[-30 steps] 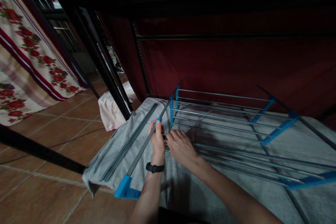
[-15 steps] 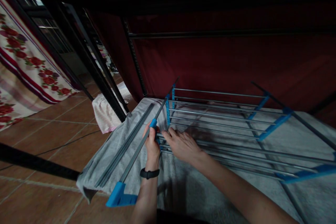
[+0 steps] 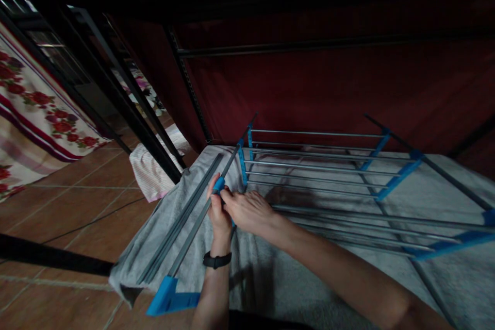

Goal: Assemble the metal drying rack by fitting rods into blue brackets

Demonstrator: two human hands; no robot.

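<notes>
Left hand [image 3: 218,211] wrapped around grey side rail [image 3: 193,232] of drying rack [image 3: 320,185], just below blue clip [image 3: 219,184]. Right hand [image 3: 247,210] fingers pinched at same clip, gripping. Rack lying flat on grey cloth [image 3: 263,278] over floor [image 3: 77,201]. Likely light, stiff, thin metal rods; plastic joints probably brittle, smooth tube maybe slippery. Best held on rail beside joint, not on thin rods. Spare grey bars [image 3: 181,221] just beside.
</notes>
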